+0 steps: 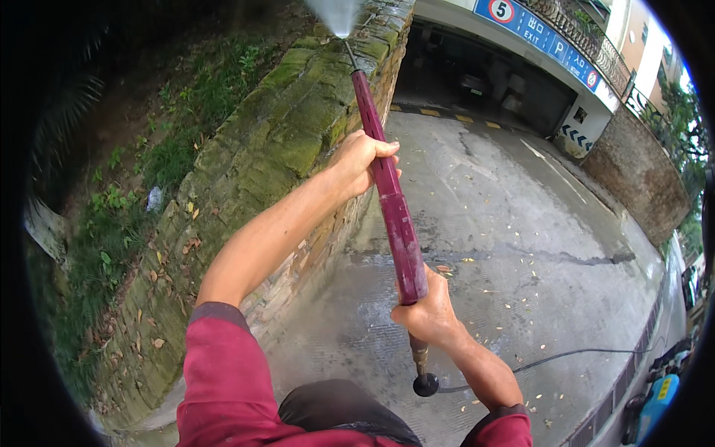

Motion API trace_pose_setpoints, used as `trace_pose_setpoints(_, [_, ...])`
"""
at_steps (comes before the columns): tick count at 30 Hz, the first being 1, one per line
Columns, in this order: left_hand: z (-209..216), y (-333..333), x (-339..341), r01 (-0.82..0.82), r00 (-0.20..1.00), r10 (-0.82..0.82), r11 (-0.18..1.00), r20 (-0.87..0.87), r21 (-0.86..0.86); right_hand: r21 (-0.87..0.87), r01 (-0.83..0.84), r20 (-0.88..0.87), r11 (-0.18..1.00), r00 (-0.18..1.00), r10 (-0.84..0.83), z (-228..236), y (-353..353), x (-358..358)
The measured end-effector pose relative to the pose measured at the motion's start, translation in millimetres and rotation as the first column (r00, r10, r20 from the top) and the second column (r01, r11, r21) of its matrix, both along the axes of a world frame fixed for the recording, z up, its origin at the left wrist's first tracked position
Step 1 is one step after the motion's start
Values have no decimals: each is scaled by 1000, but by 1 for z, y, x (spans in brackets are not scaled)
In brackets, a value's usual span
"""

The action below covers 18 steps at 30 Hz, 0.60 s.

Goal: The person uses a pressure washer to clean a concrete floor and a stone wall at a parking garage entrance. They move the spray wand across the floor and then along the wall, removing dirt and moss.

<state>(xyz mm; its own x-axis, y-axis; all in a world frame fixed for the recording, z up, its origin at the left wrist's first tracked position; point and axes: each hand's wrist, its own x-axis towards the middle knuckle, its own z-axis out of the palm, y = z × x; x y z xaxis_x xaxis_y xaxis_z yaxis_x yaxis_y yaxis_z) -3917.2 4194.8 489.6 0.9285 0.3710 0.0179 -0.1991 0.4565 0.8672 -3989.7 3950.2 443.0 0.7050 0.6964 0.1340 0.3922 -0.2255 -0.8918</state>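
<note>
A long purple pressure washer lance [398,223] runs up across the middle of the view, gripped in both hands. My left hand [363,162] is wrapped round its upper part, thumb across the top. Lower down, my right hand [430,309] closes round the handle end; some of its fingers are hidden. From the thin nozzle at the far end a white water spray [337,15] fans out over the top of a mossy stone wall [298,112]. Below my right hand a brass fitting and round black end piece join a dark hose [551,359].
Weeds and dry leaves [175,160] lie left of the wall. On its right, a damp concrete driveway [477,201] slopes to a dark garage entrance [477,74] under a blue sign. The hose crosses toward a drain grate [622,380] and a blue machine [659,402].
</note>
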Motion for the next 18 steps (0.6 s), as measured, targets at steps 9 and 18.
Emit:
trace_pose_setpoints(9, [15,32,26,0,999,1,1000,49,-24,-72,92,95,993,992,-85,8,42,24])
trace_pose_setpoints(18, [12,105,71,120,987,-122,992,106,30,-66,226,179,972,961,-212,0,128,38])
